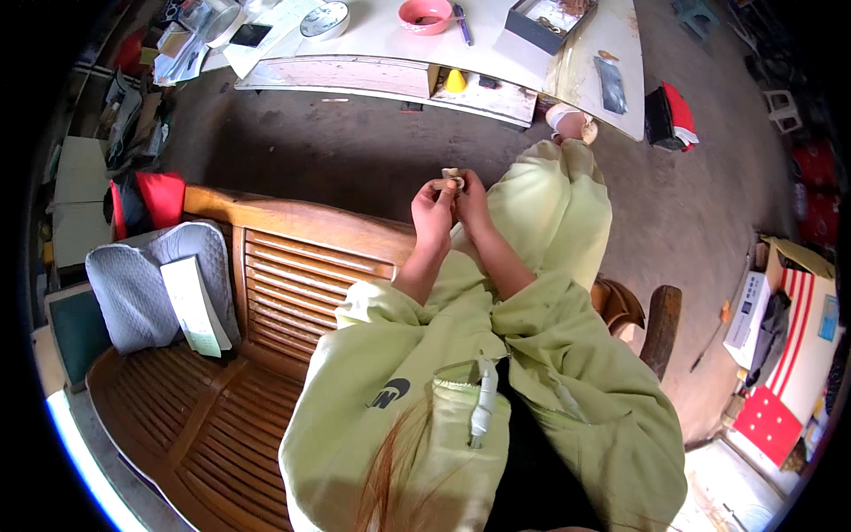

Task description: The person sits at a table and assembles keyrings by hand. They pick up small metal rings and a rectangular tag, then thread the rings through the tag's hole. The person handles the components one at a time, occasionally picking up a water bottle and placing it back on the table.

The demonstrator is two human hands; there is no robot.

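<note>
Both of my hands meet in front of me, above my lap. My left hand [433, 215] is closed, its thumb and fingers pinching a small whitish-tan piece [451, 174]. Pressed close beside it, my right hand [473, 206] is closed on the same piece from the other side. The piece is too small and too covered by fingers to name; a pale end sticks up above the fingertips. Light green sleeves cover my forearms, and matching trousers [572, 208] stretch out toward the table.
A white table [372, 53] stands ahead, bearing a pink bowl [424, 16], a patterned bowl [324, 19], a phone [251, 35], a purple pen [463, 27] and a grey box [539, 31]. A yellow cone [456, 82] sits in its shelf. The slatted wooden bench [310, 275] holds a grey cushion [142, 284].
</note>
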